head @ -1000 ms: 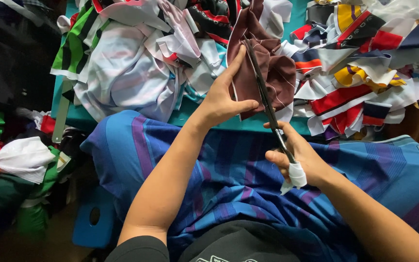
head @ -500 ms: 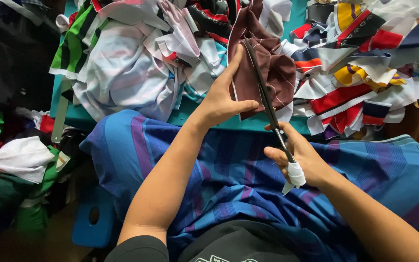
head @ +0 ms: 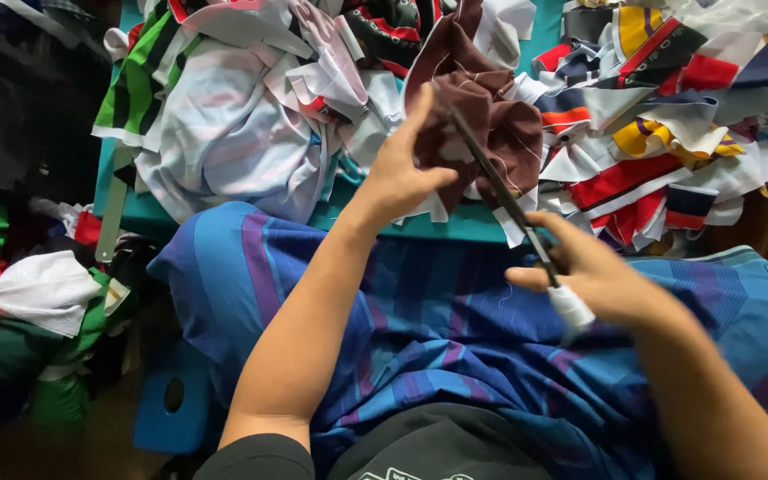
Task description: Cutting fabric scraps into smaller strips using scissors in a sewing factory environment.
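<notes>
scissors (head: 500, 191) unmoved, left hand (head: 399, 173) gripping maroon cloth (head: 473, 124)

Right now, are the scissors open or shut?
Cannot tell: the scissors look like one thin dark line against the maroon cloth, with no clear gap showing.

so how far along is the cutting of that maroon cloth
Done: cut scraps lie heaped on the teal table. In hand: the left hand holds up the maroon cloth while the right hand works scissors into it. Left: that cloth looks mostly whole; pale garments lie piled.
</notes>
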